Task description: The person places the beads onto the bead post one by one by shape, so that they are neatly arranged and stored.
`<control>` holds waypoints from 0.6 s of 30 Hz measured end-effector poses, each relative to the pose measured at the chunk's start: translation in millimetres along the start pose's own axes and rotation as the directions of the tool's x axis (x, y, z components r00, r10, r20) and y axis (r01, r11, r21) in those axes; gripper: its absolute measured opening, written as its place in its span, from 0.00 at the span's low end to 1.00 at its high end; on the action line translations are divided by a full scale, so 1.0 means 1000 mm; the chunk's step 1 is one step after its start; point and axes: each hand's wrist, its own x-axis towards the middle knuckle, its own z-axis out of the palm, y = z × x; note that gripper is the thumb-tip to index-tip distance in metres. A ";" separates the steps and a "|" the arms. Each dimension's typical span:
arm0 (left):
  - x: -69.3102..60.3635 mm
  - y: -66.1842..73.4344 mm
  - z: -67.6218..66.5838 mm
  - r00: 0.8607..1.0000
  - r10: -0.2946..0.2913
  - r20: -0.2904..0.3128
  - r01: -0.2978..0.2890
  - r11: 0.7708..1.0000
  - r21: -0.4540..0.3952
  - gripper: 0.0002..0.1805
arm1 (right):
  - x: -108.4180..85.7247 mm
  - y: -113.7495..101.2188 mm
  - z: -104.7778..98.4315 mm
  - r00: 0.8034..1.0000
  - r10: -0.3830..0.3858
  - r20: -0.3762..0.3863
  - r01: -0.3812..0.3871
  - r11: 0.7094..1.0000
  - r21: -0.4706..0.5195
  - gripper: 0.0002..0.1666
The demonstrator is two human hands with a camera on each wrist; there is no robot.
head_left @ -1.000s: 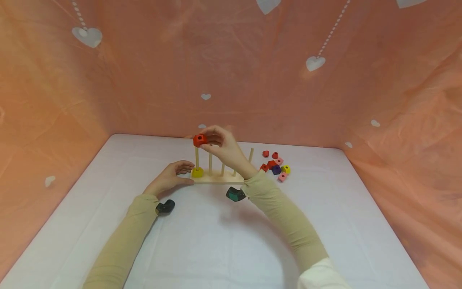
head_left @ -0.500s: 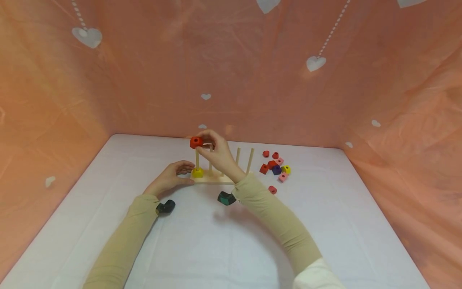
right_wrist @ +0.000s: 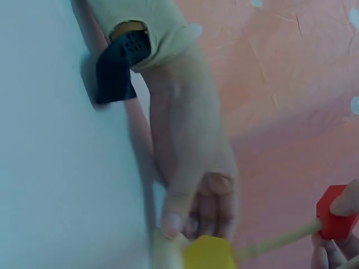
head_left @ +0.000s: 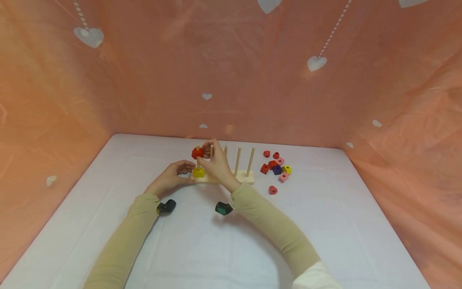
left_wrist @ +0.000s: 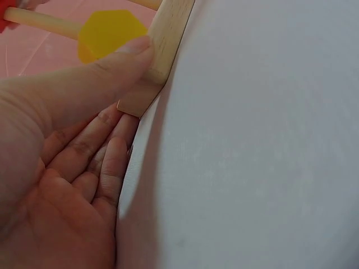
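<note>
A wooden stand [head_left: 250,179] with upright pegs lies in front of the hands. My left hand [head_left: 167,178] holds its left end, thumb against the base [left_wrist: 167,50] and fingers at its end in the left wrist view. A yellow bead [head_left: 198,173] sits at the foot of the leftmost peg. Higher on that peg is a red bead [head_left: 197,153], the peg tip poking out above it. My right hand [head_left: 219,166] pinches this red bead, with a thumb on it in the right wrist view. The right hand partly hides the middle pegs.
Right of the stand lies a loose group of several beads, among them a purple bead [head_left: 277,170], a yellow one [head_left: 286,169] and a pink one [head_left: 283,177]. One red bead [head_left: 272,190] lies nearer the front. A pink curtain [head_left: 231,80] hangs behind the table.
The right hand has lowered and the red bead has gone from above the leftmost peg to around its upper part. The left hand has stayed at the stand's end.
</note>
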 end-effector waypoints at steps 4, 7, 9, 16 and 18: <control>0.000 0.000 -0.001 1.000 0.030 0.004 -0.030 1.000 -0.007 0.33 | -0.006 0.012 0.004 0.997 0.072 -0.002 -0.072 0.997 0.038 0.22; -0.001 0.001 -0.001 0.999 0.036 0.010 -0.036 0.999 -0.010 0.33 | -0.012 0.021 0.006 0.995 0.103 0.007 -0.103 0.994 0.043 0.19; -0.002 0.002 -0.002 0.999 0.030 0.015 -0.030 1.000 -0.002 0.33 | -0.015 0.026 0.008 0.995 0.100 0.009 -0.100 0.994 0.037 0.18; -0.002 0.002 -0.002 0.999 0.040 0.016 -0.040 0.999 0.001 0.32 | -0.021 0.033 0.011 0.990 0.139 0.030 -0.141 0.988 0.058 0.17; -0.002 0.001 -0.002 0.999 0.042 0.014 -0.042 0.999 0.006 0.32 | -0.021 0.034 0.011 0.988 0.150 0.030 -0.151 0.987 0.051 0.17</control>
